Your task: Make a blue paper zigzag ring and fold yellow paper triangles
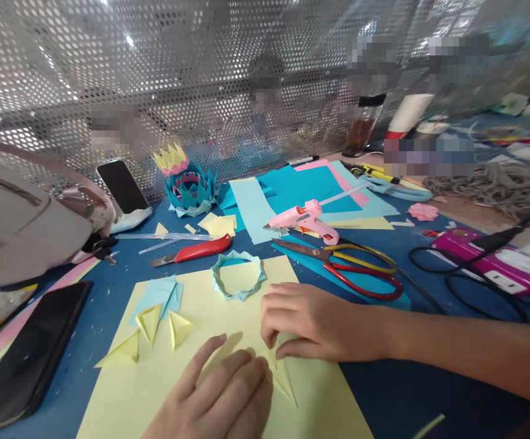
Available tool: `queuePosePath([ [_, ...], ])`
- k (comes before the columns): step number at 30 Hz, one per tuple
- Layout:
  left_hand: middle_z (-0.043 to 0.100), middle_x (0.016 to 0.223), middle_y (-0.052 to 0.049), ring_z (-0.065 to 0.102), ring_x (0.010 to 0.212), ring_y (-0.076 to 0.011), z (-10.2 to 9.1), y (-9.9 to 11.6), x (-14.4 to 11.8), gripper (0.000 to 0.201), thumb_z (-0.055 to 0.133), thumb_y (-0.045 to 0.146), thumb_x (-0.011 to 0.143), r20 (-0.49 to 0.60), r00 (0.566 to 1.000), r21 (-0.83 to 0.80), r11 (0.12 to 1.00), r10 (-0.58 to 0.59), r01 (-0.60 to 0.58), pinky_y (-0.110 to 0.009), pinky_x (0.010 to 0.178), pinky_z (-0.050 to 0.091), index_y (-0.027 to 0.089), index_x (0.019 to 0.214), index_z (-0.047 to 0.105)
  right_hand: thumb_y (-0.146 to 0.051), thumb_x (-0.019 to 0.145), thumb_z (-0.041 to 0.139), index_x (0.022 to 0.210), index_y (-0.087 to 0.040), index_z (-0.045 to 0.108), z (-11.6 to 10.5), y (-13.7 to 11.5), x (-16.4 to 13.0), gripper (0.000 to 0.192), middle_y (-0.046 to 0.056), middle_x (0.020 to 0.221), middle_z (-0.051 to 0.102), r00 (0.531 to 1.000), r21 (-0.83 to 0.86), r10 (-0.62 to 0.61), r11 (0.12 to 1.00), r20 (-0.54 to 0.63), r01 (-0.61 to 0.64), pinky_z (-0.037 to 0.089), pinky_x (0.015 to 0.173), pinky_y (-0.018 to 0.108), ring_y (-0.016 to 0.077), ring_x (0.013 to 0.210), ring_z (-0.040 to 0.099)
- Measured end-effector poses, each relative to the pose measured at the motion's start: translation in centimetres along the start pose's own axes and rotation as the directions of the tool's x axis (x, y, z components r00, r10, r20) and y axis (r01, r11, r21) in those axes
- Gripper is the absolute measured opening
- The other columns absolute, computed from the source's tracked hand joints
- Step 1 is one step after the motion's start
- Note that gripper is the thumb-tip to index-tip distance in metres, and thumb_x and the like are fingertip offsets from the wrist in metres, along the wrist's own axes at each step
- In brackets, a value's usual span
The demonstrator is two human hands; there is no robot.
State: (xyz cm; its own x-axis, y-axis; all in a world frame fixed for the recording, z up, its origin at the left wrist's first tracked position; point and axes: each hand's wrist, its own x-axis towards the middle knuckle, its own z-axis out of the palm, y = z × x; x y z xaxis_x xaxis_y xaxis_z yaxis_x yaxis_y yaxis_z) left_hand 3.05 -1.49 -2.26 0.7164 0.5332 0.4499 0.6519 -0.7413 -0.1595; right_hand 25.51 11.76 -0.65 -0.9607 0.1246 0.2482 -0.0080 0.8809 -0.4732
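A small folded piece of yellow paper [284, 383] lies on the large yellow sheet [324, 405], its pointed end facing me. My right hand [313, 323] is closed on its upper part, with the fingers curled and the thumb low. From the near side my left hand [228, 390] grips the same piece at its left edge, most fingers bent together and one finger lifted apart; its fingertips are partly hidden. Left of my hands stand folded yellow paper pieces [148, 323] beside light blue paper slips [162, 297]. A light blue folded paper ring [239, 297] rests beyond my hands.
Behind lie a red cutter knife [203, 250], a pink glue gun [304, 218] and scissors [360, 268]. A blue paper lotus [192, 190] stands near the perforated metal screen [228, 79]. A black phone [30, 353] lies left; a magenta power strip [488, 259] with cables is right.
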Motion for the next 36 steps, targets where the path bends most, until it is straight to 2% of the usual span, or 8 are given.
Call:
queuePosePath([
  [5, 0.071, 0.120, -0.001, 0.063, 0.118, -0.0161, -0.7, -0.2, -0.2, 0.040, 0.032, 0.028, 0.108, 0.110, 0.991, 0.030, 0.997, 0.072, -0.075, -0.047, 0.127, 0.002, 0.017, 0.129, 0.065, -0.023, 0.097, 0.063, 0.091, -0.017, 0.068, 0.0, 0.2, -0.2, 0.009, 0.003, 0.091, 0.064, 0.999, 0.030, -0.028, 0.999, -0.042, 0.029, 0.041, 0.080, 0.026, 0.0148, 0.088, 0.052],
  [10, 0.071, 0.117, -0.002, 0.065, 0.118, -0.0179, -0.3, 0.1, -0.1, 0.033, 0.042, 0.028, 0.106, 0.087, 0.995, 0.047, 0.998, 0.041, -0.045, -0.050, 0.126, 0.007, 0.018, 0.127, 0.066, -0.025, 0.098, 0.061, 0.091, -0.017, 0.070, -0.6, 0.4, -0.5, 0.015, 0.004, 0.093, 0.067, 0.990, -0.037, -0.121, 0.992, -0.067, 0.119, 0.042, 0.078, 0.027, 0.0148, 0.087, 0.054],
  [14, 0.071, 0.122, -0.003, 0.063, 0.122, -0.0168, -0.4, -0.2, 0.5, 0.031, 0.043, 0.021, 0.105, 0.070, 0.995, 0.020, 0.997, 0.078, -0.079, -0.045, 0.126, 0.010, 0.015, 0.123, 0.067, -0.029, 0.098, 0.061, 0.093, -0.018, 0.072, -0.9, 0.4, -0.9, 0.016, 0.003, 0.097, 0.071, 0.970, -0.124, -0.236, 0.966, -0.059, 0.227, 0.041, 0.076, 0.030, 0.0162, 0.089, 0.056],
  [19, 0.070, 0.126, -0.003, 0.062, 0.123, -0.0162, -0.5, 0.1, 0.5, 0.033, 0.040, 0.017, 0.105, 0.090, 0.990, 0.023, 0.993, 0.110, -0.112, -0.042, 0.125, 0.016, 0.014, 0.126, 0.066, -0.034, 0.096, 0.065, 0.089, -0.018, 0.073, -0.4, 0.3, -1.0, 0.019, 0.001, 0.098, 0.074, 0.945, -0.022, -0.318, 0.948, -0.077, 0.317, 0.043, 0.078, 0.030, 0.0149, 0.092, 0.059],
  [22, 0.069, 0.128, -0.001, 0.059, 0.128, -0.0179, -0.2, 0.8, 0.1, 0.036, 0.037, 0.021, 0.107, 0.107, 0.993, 0.016, 0.998, 0.052, -0.054, -0.044, 0.125, 0.018, 0.019, 0.129, 0.065, -0.043, 0.095, 0.064, 0.086, -0.017, 0.074, -0.1, 0.1, -1.0, 0.029, 0.002, 0.094, 0.074, 0.933, 0.021, -0.348, 0.936, -0.089, 0.351, 0.044, 0.078, 0.031, 0.0159, 0.092, 0.061],
  [25, 0.070, 0.127, 0.000, 0.057, 0.131, -0.0193, -0.1, 1.2, -0.1, 0.037, 0.038, 0.026, 0.107, 0.107, 0.994, 0.016, 1.000, -0.019, 0.017, -0.046, 0.124, 0.019, 0.024, 0.135, 0.061, -0.046, 0.095, 0.062, 0.084, -0.018, 0.075, 0.0, 0.0, -1.0, 0.033, 0.004, 0.095, 0.074, 0.940, 0.041, -0.330, 0.942, -0.085, 0.334, 0.044, 0.077, 0.032, 0.0173, 0.093, 0.062],
  [31, 0.069, 0.130, -0.001, 0.059, 0.128, -0.0210, -0.5, 0.3, 0.1, 0.040, 0.038, 0.034, 0.107, 0.141, 0.976, 0.127, 0.975, 0.163, -0.181, -0.051, 0.123, 0.015, 0.023, 0.141, 0.056, -0.044, 0.101, 0.053, 0.088, -0.018, 0.077, 0.0, 0.4, -1.0, 0.037, 0.004, 0.092, 0.077, 0.966, 0.216, -0.232, 0.943, -0.118, 0.253, 0.045, 0.075, 0.029, 0.0158, 0.083, 0.066],
  [36, 0.072, 0.124, -0.001, 0.060, 0.127, -0.0215, -0.7, 0.5, 0.0, 0.037, 0.040, 0.030, 0.106, 0.138, 0.980, 0.145, 0.976, 0.140, -0.160, -0.054, 0.124, 0.011, 0.026, 0.138, 0.058, -0.044, 0.105, 0.044, 0.107, -0.013, 0.077, -0.8, 0.6, -1.0, 0.045, 0.011, 0.088, 0.077, 0.989, 0.476, -0.058, 0.872, -0.134, 0.115, 0.050, 0.083, 0.029, 0.0182, 0.088, 0.068],
])
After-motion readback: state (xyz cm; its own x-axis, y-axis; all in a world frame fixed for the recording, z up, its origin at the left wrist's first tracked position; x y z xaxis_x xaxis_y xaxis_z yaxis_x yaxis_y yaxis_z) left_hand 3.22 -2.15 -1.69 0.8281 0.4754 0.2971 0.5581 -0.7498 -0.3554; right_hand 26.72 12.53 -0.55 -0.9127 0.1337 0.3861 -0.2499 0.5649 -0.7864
